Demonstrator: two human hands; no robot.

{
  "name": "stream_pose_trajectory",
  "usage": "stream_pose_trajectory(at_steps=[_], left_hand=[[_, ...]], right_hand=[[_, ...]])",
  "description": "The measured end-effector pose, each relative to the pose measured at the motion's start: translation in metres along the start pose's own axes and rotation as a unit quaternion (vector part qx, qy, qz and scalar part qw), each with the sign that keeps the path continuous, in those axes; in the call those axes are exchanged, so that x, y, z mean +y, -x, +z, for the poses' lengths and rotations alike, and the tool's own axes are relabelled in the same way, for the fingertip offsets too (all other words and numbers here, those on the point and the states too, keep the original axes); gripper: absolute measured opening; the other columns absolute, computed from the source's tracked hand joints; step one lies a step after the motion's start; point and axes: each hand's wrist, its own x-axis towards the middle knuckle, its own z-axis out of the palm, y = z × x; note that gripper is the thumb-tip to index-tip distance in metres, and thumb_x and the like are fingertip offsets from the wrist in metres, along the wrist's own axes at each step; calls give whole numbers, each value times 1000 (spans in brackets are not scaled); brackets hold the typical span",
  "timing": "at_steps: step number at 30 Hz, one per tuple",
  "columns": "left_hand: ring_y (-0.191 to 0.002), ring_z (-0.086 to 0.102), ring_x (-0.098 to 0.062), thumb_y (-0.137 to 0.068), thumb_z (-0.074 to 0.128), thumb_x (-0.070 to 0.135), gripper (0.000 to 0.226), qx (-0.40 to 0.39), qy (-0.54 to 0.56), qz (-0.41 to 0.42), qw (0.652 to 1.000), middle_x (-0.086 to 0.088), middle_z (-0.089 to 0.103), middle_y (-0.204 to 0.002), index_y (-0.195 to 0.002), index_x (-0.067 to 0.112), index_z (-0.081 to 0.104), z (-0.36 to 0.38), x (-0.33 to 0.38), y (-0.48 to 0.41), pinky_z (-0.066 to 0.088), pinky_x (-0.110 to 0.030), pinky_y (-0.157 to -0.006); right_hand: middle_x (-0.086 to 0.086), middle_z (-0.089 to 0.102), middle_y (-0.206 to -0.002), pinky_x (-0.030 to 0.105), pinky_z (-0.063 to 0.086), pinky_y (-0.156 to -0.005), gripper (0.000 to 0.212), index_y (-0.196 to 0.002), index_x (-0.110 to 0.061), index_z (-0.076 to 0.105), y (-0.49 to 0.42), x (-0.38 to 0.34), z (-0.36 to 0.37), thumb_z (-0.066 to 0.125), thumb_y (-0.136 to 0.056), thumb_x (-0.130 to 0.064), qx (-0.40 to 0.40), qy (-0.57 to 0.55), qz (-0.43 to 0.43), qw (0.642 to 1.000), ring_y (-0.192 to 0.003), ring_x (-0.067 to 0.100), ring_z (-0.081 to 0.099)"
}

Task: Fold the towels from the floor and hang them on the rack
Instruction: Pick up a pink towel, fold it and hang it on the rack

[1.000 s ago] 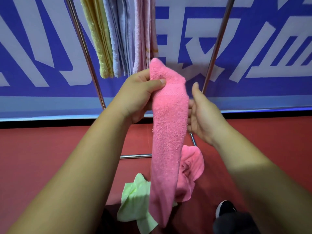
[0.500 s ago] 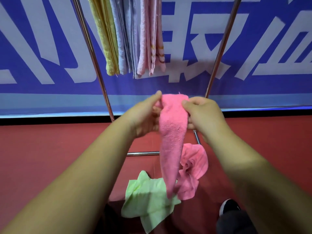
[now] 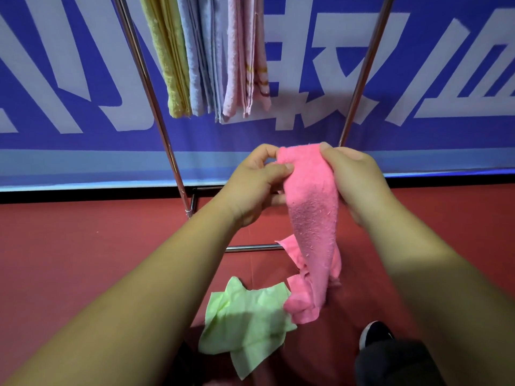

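Since half a second ago the left hand (image 3: pixel 256 188) and right hand (image 3: pixel 359 182) have drawn apart, each pinching the pink towel (image 3: pixel 310 213) by its top before the rack (image 3: pixel 177 176). It hangs long axis vertical, tip toward the floor (image 3: pixel 83 260) (a green towel (image 3: pixel 245 321) lies there). Folding seems in hand; next, spread and double it.

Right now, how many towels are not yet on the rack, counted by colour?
Pink: 2, the held pink towel and the pink towel on the floor, partly hidden behind it.
Green: 1, the green towel on the floor.
Total: 3
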Motion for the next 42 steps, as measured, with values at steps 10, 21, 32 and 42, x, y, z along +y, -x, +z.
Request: stream_pose_trajectory(at_steps=[10, 21, 32, 42], left_hand=[[-55, 49, -18, -103, 52, -1, 14, 128, 23, 21, 991, -4, 55, -69, -110, 11, 52, -17, 12, -6, 47, -27, -40], [-80, 70, -12, -102, 71, 27, 23, -22, -103, -200, 974, -2, 76, -96, -118, 13, 75, -17, -17, 8, 60, -24, -70], [-79, 74, -18, -109, 55, 5, 21, 58, 5, -97, 994, -14, 77, -105, -121, -1, 71, -18, -13, -9, 66, -32, -70], [-80, 65, -22, -98, 71, 46, 40, 43, 37, -138, 989, -10, 66, -88, -118, 11, 71, -30, -5, -12, 60, -32, -74]], right_hand=[[17, 80, -103, 54, 55, -97, 38, -95, -11, 81, 15, -5, 16, 79, -75, -43, -136, -104, 66, 983, -97, 34, 73], [13, 74, -98, 38, 64, -71, 22, -120, -12, 74, 13, 17, 21, 65, -109, -28, -54, -15, 162, 985, -81, 24, 69], [11, 73, -90, 42, 64, -86, 50, -118, -3, 77, 8, 9, 13, 73, -91, -45, -91, -42, 130, 986, -83, 25, 67], [15, 74, -88, 44, 52, -73, 11, -101, -7, 76, 16, 4, 20, 69, -100, -15, -76, -42, 64, 994, -77, 25, 65]])
